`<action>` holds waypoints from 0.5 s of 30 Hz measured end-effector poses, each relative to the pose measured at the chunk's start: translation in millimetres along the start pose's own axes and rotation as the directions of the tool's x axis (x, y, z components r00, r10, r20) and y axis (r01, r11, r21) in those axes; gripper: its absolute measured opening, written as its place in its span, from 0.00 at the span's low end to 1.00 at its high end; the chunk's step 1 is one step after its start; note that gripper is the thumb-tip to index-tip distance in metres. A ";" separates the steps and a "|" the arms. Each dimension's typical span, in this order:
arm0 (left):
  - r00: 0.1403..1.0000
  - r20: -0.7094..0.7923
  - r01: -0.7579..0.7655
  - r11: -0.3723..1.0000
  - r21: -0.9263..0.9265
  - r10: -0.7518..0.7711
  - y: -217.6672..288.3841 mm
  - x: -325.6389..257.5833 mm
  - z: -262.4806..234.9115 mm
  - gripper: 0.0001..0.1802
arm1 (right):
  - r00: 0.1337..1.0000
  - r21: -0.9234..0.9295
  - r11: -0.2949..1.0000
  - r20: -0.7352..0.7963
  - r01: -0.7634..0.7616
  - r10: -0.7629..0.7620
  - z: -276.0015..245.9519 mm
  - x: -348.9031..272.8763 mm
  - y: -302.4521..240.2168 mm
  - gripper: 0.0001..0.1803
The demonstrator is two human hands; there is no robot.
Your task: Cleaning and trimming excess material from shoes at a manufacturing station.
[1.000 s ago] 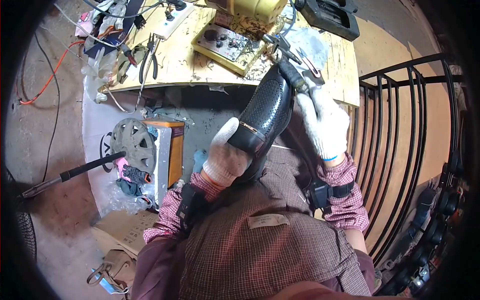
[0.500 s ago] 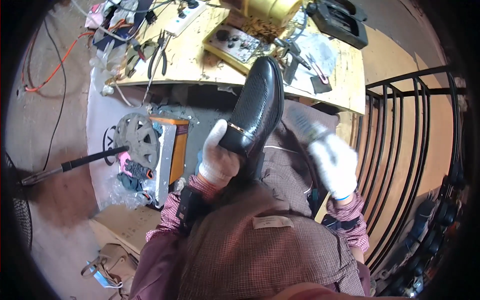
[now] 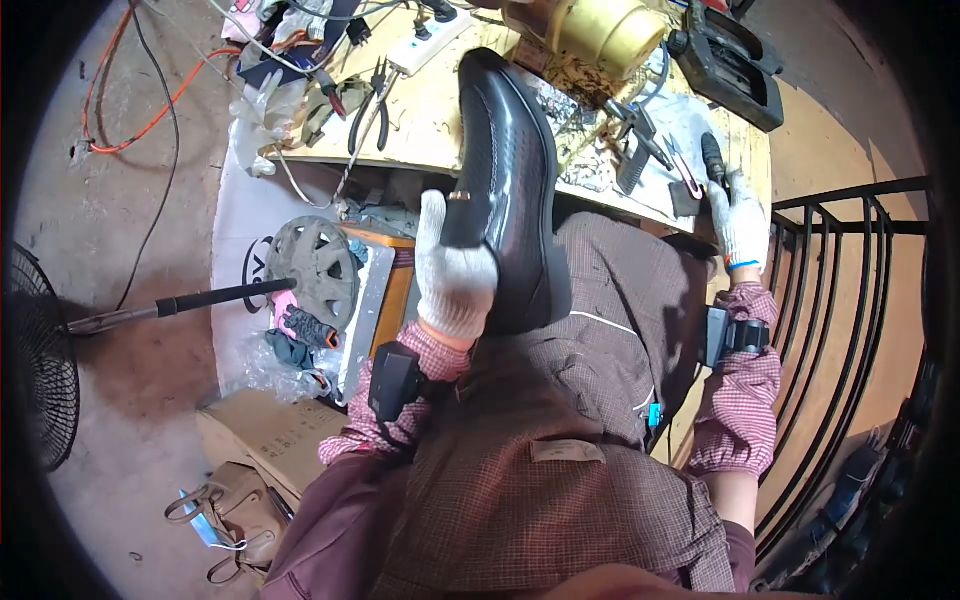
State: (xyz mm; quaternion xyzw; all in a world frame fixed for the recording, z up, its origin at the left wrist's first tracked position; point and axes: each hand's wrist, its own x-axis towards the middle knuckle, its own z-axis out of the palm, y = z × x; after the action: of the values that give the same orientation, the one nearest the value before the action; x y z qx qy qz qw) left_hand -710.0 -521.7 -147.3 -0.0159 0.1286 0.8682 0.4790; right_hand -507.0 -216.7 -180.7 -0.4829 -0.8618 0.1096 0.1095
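A glossy black leather shoe [image 3: 505, 170] with a small gold-coloured metal ornament stands toe-up over my lap, its toe toward the bench. My left hand [image 3: 455, 280], in a white knit glove, is closed around its opening and heel end; some of the fingers are hidden. Out at the bench's right edge, my gloved right hand [image 3: 742, 222] has its fingers around the lower end of a slim black tool [image 3: 713, 158] with a ribbed grip. The tool's exact kind is not clear. Beside it lie pink-handled tweezers [image 3: 685, 172] and a black comb-like piece [image 3: 632, 172].
The wooden bench [image 3: 420, 130] carries pliers [image 3: 370, 115], a white power strip [image 3: 428, 45] and a yellow machine [image 3: 590, 35]. A black metal rack [image 3: 850, 205] stands close on the right. A fan [image 3: 50, 370], a cardboard box [image 3: 270, 435] and a bag [image 3: 245, 505] are at left.
My right hand, blurred beside the shoe earlier with a dark thing in it, has moved right and forward to the bench edge. The shoe has turned, showing more of its side and heel.
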 end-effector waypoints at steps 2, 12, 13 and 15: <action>0.999 -0.039 -0.024 1.000 0.003 0.024 8.9 15.9 -1.3 0.28 | 0.994 0.039 0.996 -0.077 0.086 -0.082 -15.5 -10.7 -12.5 0.25; 0.902 0.414 -0.089 0.991 -0.102 0.124 41.9 89.4 26.9 0.19 | 0.986 0.400 0.908 0.052 0.122 -0.156 -48.5 -171.7 -43.6 0.25; 0.794 0.604 -0.025 0.996 -0.084 0.071 46.3 91.3 27.7 0.19 | 0.979 0.423 0.897 0.087 0.130 -0.183 -49.9 -175.8 -49.9 0.25; 0.871 0.476 -0.078 0.990 -0.114 0.123 49.9 78.0 29.4 0.19 | 0.963 0.496 0.850 0.091 0.176 -0.252 -43.4 -171.5 -61.9 0.25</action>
State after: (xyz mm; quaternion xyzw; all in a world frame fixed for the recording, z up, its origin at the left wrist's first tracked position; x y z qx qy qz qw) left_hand -791.1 -475.5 -120.3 0.1854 -0.0336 0.8736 0.4487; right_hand -456.9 -391.5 -135.3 -0.3311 -0.8613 0.3450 0.1717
